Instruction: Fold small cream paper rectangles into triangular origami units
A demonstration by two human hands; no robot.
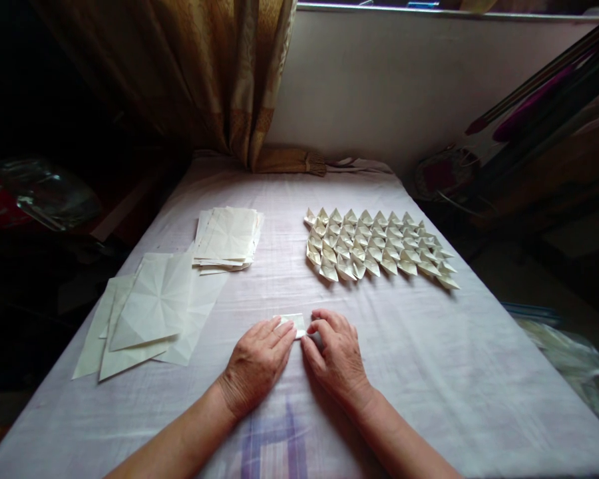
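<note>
A small folded piece of cream paper (295, 324) lies on the pale cloth of the table (429, 372) near the front middle. My left hand (257, 362) rests on its left side, fingers lying fairly flat on the paper. My right hand (335, 352) is at its right side, fingers curled and pinching the paper's edge against the cloth. Most of the paper is hidden under my fingers.
Several finished folded paper pieces (379, 251) lie in tidy rows at the back right. A stack of creased square sheets (228, 238) sits at the back left, and larger creased sheets (152, 309) are spread at the left. A curtain (219, 80) hangs behind.
</note>
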